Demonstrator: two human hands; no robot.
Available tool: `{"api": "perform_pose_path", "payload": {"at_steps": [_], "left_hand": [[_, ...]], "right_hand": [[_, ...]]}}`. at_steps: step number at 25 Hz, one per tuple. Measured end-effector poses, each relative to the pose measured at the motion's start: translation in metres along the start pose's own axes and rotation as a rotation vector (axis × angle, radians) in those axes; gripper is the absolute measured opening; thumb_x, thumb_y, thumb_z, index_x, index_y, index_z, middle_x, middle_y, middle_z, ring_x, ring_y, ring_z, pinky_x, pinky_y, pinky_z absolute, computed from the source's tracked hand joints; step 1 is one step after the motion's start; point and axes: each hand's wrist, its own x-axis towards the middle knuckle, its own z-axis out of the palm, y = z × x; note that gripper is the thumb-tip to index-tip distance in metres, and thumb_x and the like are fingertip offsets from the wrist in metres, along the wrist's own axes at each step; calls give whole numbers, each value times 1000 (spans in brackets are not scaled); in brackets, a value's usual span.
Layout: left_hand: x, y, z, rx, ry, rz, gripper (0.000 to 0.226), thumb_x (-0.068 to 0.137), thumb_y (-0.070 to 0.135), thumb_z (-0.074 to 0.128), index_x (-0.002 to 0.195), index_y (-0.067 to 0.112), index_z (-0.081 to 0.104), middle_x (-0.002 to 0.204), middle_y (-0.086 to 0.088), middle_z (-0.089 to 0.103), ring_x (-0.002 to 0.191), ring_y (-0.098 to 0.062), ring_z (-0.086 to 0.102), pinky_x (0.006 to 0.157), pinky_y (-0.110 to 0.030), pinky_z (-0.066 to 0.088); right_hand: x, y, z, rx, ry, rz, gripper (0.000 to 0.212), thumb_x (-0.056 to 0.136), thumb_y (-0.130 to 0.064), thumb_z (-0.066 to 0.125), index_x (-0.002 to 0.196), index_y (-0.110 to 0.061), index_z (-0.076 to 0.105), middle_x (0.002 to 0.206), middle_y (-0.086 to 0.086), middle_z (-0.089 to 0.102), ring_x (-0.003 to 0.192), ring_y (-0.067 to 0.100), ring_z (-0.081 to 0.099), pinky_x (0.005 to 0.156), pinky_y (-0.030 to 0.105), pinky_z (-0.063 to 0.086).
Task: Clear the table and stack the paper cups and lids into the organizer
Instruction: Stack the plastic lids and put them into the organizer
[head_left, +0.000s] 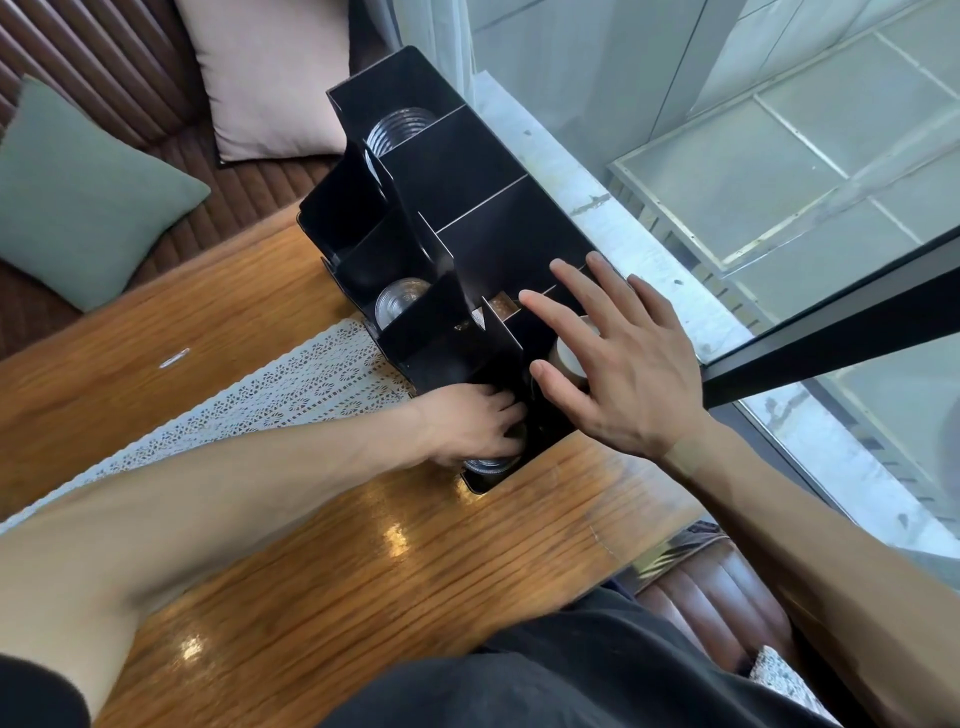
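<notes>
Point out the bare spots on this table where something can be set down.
Free: the wooden table between the lace runner and the near edge, and the strip beyond the runner toward the green cushion. Crowded: the organizer end, where the left hand and right hand work.

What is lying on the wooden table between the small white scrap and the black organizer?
In the head view, only the white lace runner and bare table.
</notes>
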Motion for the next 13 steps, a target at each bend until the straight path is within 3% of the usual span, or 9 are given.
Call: {"api": "perform_pose_path", "payload": {"at_steps": [8, 13], "left_hand": [[7, 12, 17, 12, 36, -59, 46, 93, 27, 56, 137, 29, 44, 138, -10, 48, 126, -30, 46, 97, -41, 39], [-14, 19, 24, 72, 132, -127, 33, 91, 29, 59, 123, 32, 56, 147, -16, 46, 128, -32, 48, 95, -39, 44]], "right_hand": [[0, 0, 2, -5, 20, 1, 57, 94, -54, 37, 148, -36, 42, 159, 0, 37, 151, 25, 23, 119, 47, 24], [0, 0, 2, -2, 31, -2, 56, 95, -54, 38, 147, -35, 43, 159, 1, 38, 151, 26, 24, 118, 46, 25]]}}
